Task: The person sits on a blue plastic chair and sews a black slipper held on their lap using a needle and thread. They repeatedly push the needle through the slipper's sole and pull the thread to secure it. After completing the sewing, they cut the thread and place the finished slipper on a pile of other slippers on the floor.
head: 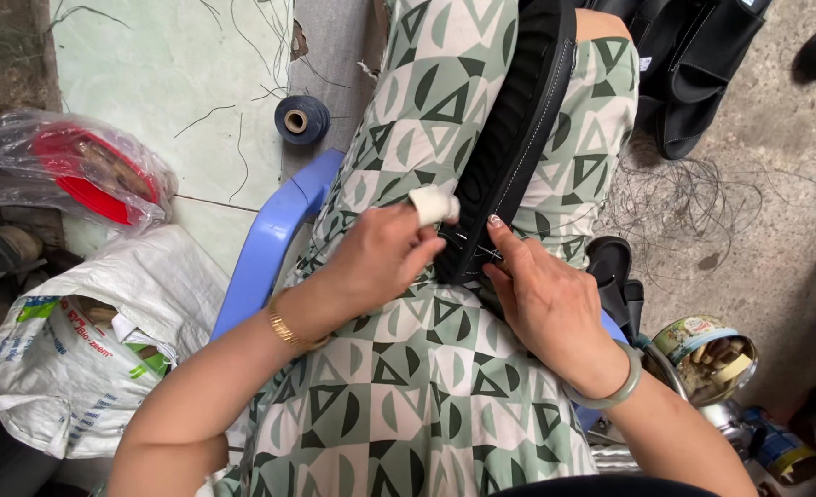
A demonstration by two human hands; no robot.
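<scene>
**Hand-stitching on black sole piece: seam visible along one edge, near end under the hands**

Nearest, on the lap: left hand (376,262), gold bracelet (285,327) at the wrist, fingers clenched against the near left edge of the black sole piece (518,120). One fingertip bound in a white wrap (434,205), pressed to the piece. Right hand (541,299), pale green bangle (615,391) at the wrist, thumb laid flat on the near right edge, remaining fingers curled underneath and gripping. A thin light thread (481,248) stretched between the two hands; whether a needle is on it cannot be told.

Black sole piece lying lengthwise on the lap, from the hands toward the far edge of the lap and past the knee.

Progress, as judged: pale stitch line showing along the right edge for most of the visible length, so that run appears done. Near end covered by the hands, state not readable. Left edge ribbed, no stitching made out there.

Beside the lap: blue chair (270,248) arm at left; open tin can (707,354) at right, contents unclear.

Farther off on the floor: white sack (86,340), red item in a clear bag (86,170), dark thread spool (301,120), tangle of loose thread (693,198), more black sandals (702,64).
</scene>
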